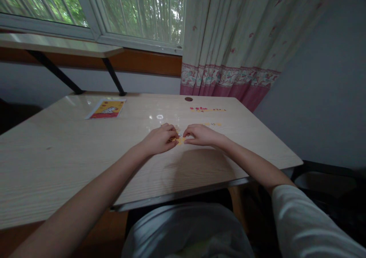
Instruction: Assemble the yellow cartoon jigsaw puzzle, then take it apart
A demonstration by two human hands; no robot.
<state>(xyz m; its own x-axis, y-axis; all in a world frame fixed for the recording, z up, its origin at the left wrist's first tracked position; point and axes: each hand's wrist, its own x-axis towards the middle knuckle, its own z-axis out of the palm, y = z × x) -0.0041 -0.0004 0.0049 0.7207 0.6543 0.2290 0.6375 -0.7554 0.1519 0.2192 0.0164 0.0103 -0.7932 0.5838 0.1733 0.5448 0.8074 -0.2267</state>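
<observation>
My left hand (pixel 161 139) has its fingers curled down at the table, fingertips on small yellow puzzle pieces (pixel 180 140). Facing it from the right, my right hand (pixel 201 135) grips the other side of these pieces between thumb and fingers. Dark and white print shows on part of them; the fingers cover the rest. Just behind my right hand lies a row of yellow pieces (pixel 215 124). Farther back are red pieces (pixel 198 108) and a line of yellow-orange pieces (pixel 214 110). More bits beyond my left hand are partly hidden.
A yellow and red picture sheet (pixel 105 109) lies at the back left of the wooden desk (pixel 85 147). A raised shelf (pixel 63 44) on black supports stands behind it. There is a round cable hole (pixel 188 99) near the back edge, by the curtain (pixel 228 59).
</observation>
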